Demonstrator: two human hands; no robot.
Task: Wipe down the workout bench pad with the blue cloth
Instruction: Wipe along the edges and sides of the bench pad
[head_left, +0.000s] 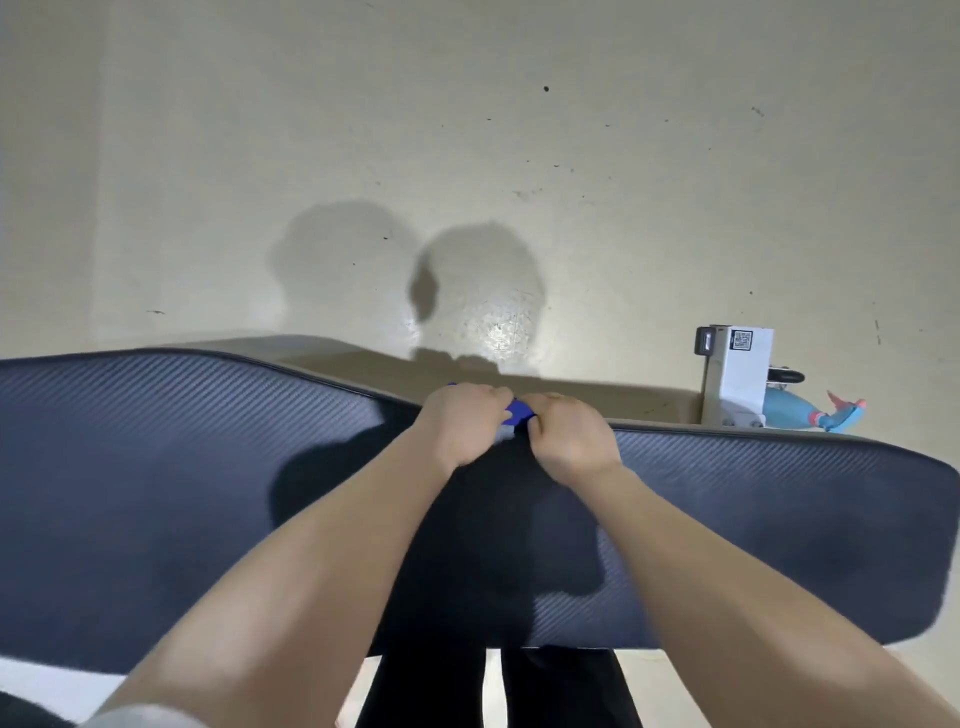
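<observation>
The dark blue bench pad (182, 493) with a woven texture runs across the whole view from left to right. At its far edge, near the middle, both hands press side by side on the blue cloth (519, 409). My left hand (460, 423) and my right hand (569, 436) are closed over the cloth, and only a small bright blue patch shows between them. Both forearms reach out over the pad.
Beyond the pad lies a pale floor (467, 156) with my shadow on it. At the right, past the far edge, stands a white box with a printed code (740, 369) beside a light blue and pink object (810, 413). Dark trouser legs (493, 686) show below the pad.
</observation>
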